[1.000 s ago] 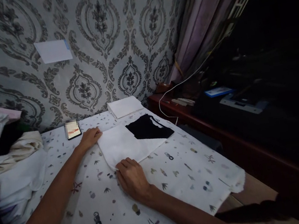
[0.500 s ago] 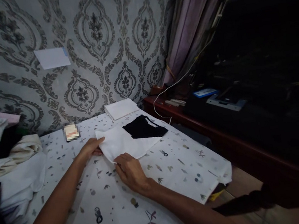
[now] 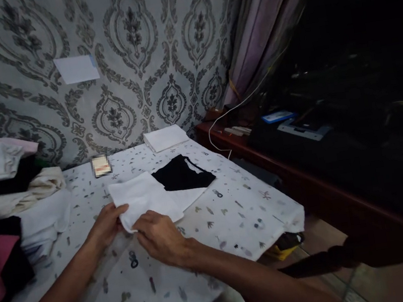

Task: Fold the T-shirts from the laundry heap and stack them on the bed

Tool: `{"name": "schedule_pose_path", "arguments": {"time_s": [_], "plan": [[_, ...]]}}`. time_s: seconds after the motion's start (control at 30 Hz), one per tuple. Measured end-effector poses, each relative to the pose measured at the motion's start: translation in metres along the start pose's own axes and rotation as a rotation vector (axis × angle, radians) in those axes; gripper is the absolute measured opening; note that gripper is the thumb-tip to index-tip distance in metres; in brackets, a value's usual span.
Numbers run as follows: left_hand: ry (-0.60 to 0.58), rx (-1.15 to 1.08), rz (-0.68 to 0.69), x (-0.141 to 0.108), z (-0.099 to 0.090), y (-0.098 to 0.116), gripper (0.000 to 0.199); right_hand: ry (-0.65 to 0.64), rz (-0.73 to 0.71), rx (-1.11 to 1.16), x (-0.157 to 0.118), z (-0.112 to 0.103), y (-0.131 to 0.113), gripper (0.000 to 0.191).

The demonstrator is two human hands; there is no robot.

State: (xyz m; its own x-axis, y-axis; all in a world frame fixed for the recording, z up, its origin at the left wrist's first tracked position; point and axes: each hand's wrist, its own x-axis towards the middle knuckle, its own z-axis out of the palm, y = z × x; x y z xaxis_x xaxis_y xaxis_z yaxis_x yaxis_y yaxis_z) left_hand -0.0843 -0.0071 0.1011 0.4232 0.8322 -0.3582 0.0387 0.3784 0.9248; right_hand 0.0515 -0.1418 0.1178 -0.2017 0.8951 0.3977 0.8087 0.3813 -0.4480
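A white cloth (image 3: 147,195) lies partly folded on the patterned bed cover, its near left edge in both hands. My left hand (image 3: 108,224) pinches the left corner, thumb on top. My right hand (image 3: 161,236) is closed on the near edge, its fingertips partly hidden. Beyond the folded part, a black piece with a thin strap (image 3: 184,173) rests on the right part of the white cloth. Further back, near the wall, sits a folded white cloth (image 3: 166,137).
Piled clothes (image 3: 39,212) in white, cream, black and pink are on the left. A small blurred square item (image 3: 101,166) lies near the wall. On the right stands a dark red desk (image 3: 221,130) with a white cable (image 3: 240,107) and a blue item (image 3: 277,116).
Both hands have moved left and nearer, drawing the white cloth's near edge along. The black piece has shifted slightly left. The view has moved a little too.
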Motion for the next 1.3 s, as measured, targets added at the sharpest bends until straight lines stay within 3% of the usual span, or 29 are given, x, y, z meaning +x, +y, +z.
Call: {"name": "schedule_pose_path", "arguments": {"time_s": [0.13,0.2,0.27,0.4,0.57,0.7,0.87,0.97,1.07,1.17,1.3], "plan": [[0.088,-0.018,-0.082,-0.044,-0.027,-0.012,0.036,-0.147,-0.125,0.014,-0.007,0.012,-0.015,0.012],[0.079,0.004,-0.133,-0.059,-0.031,-0.015,0.041,-0.139,-0.028,0.038,-0.012,0.013,-0.009,0.017],[0.061,0.014,-0.148,-0.066,-0.032,-0.016,0.046,-0.074,0.167,0.016,-0.017,0.008,0.006,0.020],[0.083,-0.027,-0.108,-0.055,-0.032,-0.012,0.034,-0.022,0.452,-0.152,-0.017,-0.005,0.039,0.018],[0.257,-0.106,-0.058,-0.027,-0.029,-0.003,0.010,-0.155,0.488,-0.194,0.000,-0.012,0.050,0.011],[0.345,-0.107,-0.014,-0.021,-0.021,-0.002,0.017,-0.187,0.509,-0.108,0.010,-0.019,0.052,0.010],[0.369,-0.102,-0.026,-0.030,-0.018,-0.004,0.019,-0.221,0.498,-0.158,0.009,-0.023,0.059,0.014],[0.323,-0.101,-0.060,-0.037,-0.016,-0.005,0.021,-0.094,0.437,-0.194,0.012,-0.020,0.061,0.029],[0.267,-0.094,-0.089,-0.045,-0.012,-0.008,0.022,-0.015,0.260,-0.206,0.022,-0.011,0.063,0.040],[0.227,-0.080,-0.090,-0.052,-0.007,-0.011,0.029,-0.117,0.093,-0.172,0.032,0.004,0.067,0.050],[0.234,-0.051,-0.071,-0.056,-0.004,-0.013,0.044,-0.319,0.154,-0.112,0.035,0.019,0.076,0.061]]}}
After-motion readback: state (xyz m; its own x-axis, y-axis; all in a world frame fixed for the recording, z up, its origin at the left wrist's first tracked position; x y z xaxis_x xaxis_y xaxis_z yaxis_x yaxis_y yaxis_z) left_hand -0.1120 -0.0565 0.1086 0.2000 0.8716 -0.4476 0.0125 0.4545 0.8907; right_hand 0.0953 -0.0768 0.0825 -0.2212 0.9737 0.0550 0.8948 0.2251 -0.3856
